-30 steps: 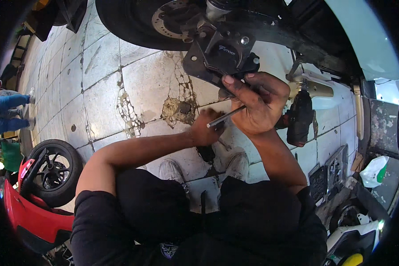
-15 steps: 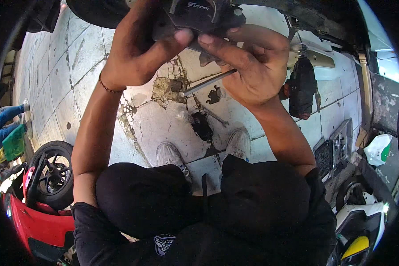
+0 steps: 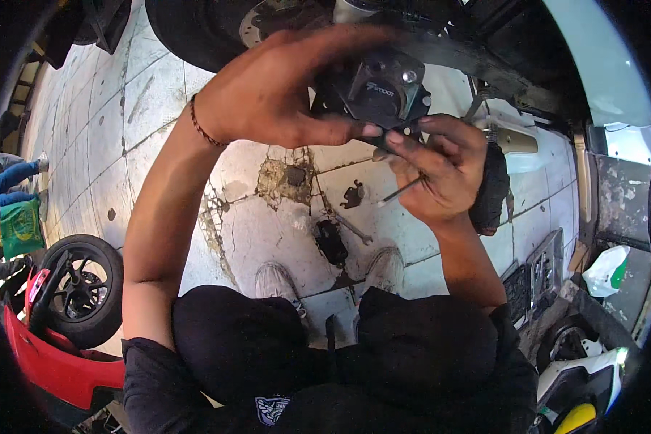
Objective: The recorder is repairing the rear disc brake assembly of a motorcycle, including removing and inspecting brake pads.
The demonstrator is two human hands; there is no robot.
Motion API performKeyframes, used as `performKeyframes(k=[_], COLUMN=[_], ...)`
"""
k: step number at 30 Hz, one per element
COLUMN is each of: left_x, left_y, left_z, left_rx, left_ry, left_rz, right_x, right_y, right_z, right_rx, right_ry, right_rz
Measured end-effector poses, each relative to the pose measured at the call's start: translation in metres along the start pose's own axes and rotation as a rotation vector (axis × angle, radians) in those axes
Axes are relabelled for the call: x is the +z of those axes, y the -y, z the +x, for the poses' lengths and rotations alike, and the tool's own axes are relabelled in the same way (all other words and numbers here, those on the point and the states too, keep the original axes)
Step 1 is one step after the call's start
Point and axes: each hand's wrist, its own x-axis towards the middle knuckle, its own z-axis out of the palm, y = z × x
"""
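Observation:
A black boxy part (image 3: 383,90) with a raised dark emblem panel hangs beneath the vehicle at the top of the view. My left hand (image 3: 267,108) reaches over it from the left, thumb at its lower edge; the outstretched fingers are motion-blurred across its top. On the right, my right hand (image 3: 445,170) pinches near the same lower edge with thumb and forefinger, close to my left thumb. A thin metal rod (image 3: 401,191), perhaps a screwdriver shaft, sticks out to the left from my curled right fingers; its other end is hidden in the palm.
Below lie a spanner (image 3: 356,228) and a black oblong part (image 3: 330,242) on cracked white tiles, between my shoes. A dark power tool (image 3: 493,192) is beside my right hand. A red scooter (image 3: 65,369) with a black wheel (image 3: 83,289) is at left.
The black part now sits lower and further right in view. My left fingers have swung over its top, and the rod in my right hand shows a shorter length.

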Motion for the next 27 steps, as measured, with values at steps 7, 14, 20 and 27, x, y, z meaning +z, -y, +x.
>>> performKeyframes(k=[7, 14, 20, 27], left_x=[0.009, 0.014, 0.029, -0.015], left_y=[0.015, 0.022, 0.04, 0.055], left_z=[-0.008, -0.006, -0.038, -0.067], left_rx=[0.038, 0.002, -0.138, -0.115], left_ry=[0.012, -0.012, -0.072, 0.013], left_rz=[0.098, -0.072, -0.078, 0.166], right_x=[-0.01, 0.02, 0.008, -0.192], right_y=[-0.004, -0.005, -0.018, 0.057], right_z=[-0.09, -0.227, -0.257, -0.285], right_rx=[1.285, 0.88, 1.03, 1.925], right_ry=[0.305, 1.015, 1.083, 0.285], right_rz=[0.235, -0.327, -0.258, 0.237])
